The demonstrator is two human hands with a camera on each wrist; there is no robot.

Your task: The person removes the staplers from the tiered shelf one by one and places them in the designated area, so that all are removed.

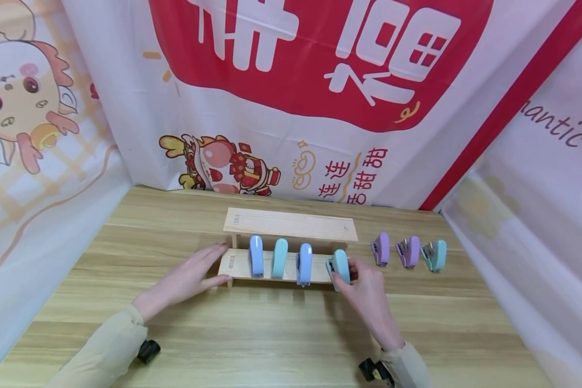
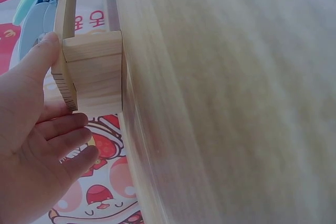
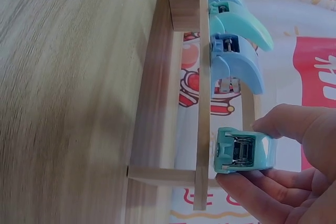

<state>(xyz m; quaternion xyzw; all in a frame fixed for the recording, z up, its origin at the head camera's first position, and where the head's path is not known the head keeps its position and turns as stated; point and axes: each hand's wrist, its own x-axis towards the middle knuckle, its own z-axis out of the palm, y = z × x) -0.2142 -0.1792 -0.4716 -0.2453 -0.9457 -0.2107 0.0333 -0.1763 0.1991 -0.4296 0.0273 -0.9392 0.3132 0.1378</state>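
A low two-step wooden rack (image 1: 242, 264) bears a row of mini staplers on its front step. From the left come a blue stapler (image 1: 256, 256), a mint-green stapler (image 1: 279, 257) and another blue stapler (image 1: 304, 264). At the right end, my right hand (image 1: 368, 288) pinches a teal stapler (image 3: 244, 150) between thumb and fingers, its end close against the board. My left hand (image 1: 189, 277) holds the rack's left end, thumb (image 2: 44, 53) by the front edge and the other fingers around the far side.
To the right of the rack, two purple staplers (image 1: 380, 249) and another teal stapler (image 1: 435, 255) stand on the wood-grain table (image 1: 281, 334). The rack's higher back step (image 1: 291, 223) lies behind the row. Printed cloth (image 1: 126, 108) hangs behind and at both sides.
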